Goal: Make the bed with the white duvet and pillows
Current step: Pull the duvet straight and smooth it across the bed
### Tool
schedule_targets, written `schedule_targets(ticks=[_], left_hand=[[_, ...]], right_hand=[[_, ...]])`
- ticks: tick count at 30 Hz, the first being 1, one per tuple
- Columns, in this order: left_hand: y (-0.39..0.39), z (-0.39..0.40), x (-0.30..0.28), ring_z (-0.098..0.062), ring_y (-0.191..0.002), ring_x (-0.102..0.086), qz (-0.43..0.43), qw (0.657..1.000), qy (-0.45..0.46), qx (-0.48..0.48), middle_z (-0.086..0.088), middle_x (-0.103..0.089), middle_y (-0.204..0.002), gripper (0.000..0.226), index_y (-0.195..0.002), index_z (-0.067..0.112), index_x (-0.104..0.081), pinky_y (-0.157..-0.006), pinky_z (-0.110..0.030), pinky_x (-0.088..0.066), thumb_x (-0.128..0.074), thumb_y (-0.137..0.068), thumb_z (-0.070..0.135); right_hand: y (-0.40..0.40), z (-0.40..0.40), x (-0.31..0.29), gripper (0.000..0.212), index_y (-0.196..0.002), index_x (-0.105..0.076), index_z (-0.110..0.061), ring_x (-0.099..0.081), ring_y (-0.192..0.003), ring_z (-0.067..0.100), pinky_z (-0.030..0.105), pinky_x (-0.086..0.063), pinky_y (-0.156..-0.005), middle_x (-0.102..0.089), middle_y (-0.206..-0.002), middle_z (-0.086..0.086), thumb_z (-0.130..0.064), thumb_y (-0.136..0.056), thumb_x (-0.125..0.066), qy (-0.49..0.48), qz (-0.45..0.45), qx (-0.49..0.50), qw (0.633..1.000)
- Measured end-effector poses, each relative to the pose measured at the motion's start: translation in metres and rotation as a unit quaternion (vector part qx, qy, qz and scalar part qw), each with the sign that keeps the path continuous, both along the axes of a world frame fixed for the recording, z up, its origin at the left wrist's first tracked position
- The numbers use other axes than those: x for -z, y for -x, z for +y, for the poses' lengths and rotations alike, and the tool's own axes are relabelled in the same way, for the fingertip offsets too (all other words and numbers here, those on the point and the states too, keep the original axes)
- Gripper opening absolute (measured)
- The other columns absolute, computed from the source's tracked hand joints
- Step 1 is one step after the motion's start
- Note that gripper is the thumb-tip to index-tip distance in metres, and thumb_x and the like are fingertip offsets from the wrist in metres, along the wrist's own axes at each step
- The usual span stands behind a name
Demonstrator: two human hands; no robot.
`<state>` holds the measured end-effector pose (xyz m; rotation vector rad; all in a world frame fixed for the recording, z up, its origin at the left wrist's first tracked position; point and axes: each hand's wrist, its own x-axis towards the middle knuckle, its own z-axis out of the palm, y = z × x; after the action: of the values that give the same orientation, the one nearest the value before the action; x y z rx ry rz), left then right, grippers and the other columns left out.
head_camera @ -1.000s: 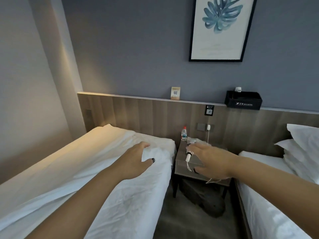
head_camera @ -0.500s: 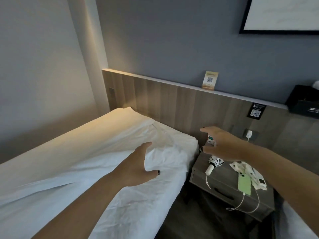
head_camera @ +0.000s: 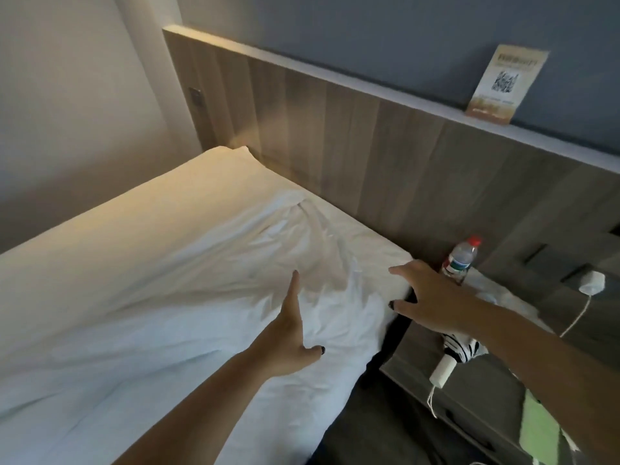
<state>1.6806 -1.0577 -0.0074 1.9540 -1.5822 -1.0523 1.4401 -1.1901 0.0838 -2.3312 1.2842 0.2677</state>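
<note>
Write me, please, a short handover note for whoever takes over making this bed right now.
Left hand: open, flat above the duvet, holding nothing.
Right hand: open, fingers spread at the bed's corner by the nightstand, gripping nothing.
Duvet: spread over the bed, wrinkled near the headboard.
Done: duvet laid out.
Left: smooth the wrinkles, square the corner, place pillows; none are in view on this bed.
Mind the bottle close to the right hand.

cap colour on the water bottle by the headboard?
Red, on the water bottle standing on the nightstand; head view.
</note>
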Motion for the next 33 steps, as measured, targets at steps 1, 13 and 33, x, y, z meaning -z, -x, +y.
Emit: schedule_targets(ticks=[1, 13, 33], left_hand=[[0.000, -0.008, 0.016, -0.030, -0.109, -0.059, -0.002, 1.000, -0.020, -0.002, 0.012, 0.008, -0.164, 0.134, -0.131, 0.051, 0.045, -0.089, -0.042, -0.056, -0.077, -0.079, 0.031], [-0.029, -0.098, 0.172, -0.027, -0.152, -0.005, -0.189, 0.964, -0.183, 0.028, -0.009, 0.022, -0.162, 0.115, -0.151, 0.026, 0.025, -0.115, -0.040, -0.031, -0.068, -0.085, 0.013], [-0.072, -0.179, 0.239, -0.032, -0.074, -0.066, -0.242, 0.936, -0.216, -0.134, -0.001, -0.068, -0.082, 0.041, -0.100, 0.020, -0.062, -0.070, -0.039, -0.053, -0.073, -0.066, 0.000]], right_hand=[[-0.005, -0.013, 0.014, 0.068, -0.150, -0.022, -0.025, -0.030, -0.138, 0.015, 0.029, -0.033, -0.108, -0.020, -0.154, -0.004, -0.042, -0.094, -0.056, -0.017, 0.016, -0.009, 1.000], [-0.106, -0.149, 0.188, 0.055, -0.146, -0.027, -0.015, -0.044, -0.128, 0.026, 0.036, -0.041, -0.100, -0.028, -0.148, 0.006, -0.036, -0.099, -0.046, -0.096, 0.163, -0.236, 0.953], [-0.089, -0.240, 0.353, 0.148, -0.156, -0.010, -0.014, -0.014, -0.149, 0.030, 0.064, -0.027, -0.106, 0.003, -0.161, 0.019, -0.041, -0.036, -0.092, -0.074, 0.092, -0.482, 0.868]])
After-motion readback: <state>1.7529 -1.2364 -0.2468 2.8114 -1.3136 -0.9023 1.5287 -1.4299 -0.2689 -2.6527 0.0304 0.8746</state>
